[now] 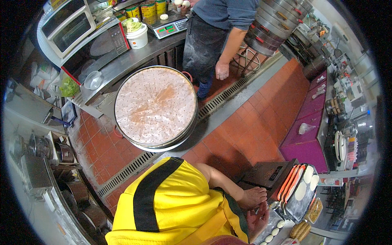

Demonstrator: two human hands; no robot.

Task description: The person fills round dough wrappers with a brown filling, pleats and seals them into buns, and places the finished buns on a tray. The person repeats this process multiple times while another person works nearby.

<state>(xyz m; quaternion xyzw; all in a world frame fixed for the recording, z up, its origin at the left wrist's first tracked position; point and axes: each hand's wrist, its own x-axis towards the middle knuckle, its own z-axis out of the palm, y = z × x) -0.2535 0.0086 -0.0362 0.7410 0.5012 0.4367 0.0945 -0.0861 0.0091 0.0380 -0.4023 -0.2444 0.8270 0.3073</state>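
My left hand (253,197) reaches from the yellow sleeve to the edge of the work surface, fingers bent. My right hand (258,218) is just below it, its fingers curled close to the left ones. Whether anything sits between the two hands is too small and hidden to tell. Near my right hand lies a row of several small pale dough pieces (275,231). Beyond the hands, flat round dough wrappers (301,190) rest on a dark floured board (301,206), beside orange-edged boards (289,183). A clear tub of yellowish filling (314,210) stands beyond it.
A large round steamer (156,105) with perforated paper stands behind me. A co-worker (208,39) stands by the steel counter (122,65), holding white dough near a digital scale (171,28). A floor drain grate (220,101) crosses the red tiles. Stacked steamers (272,27) stand beyond.
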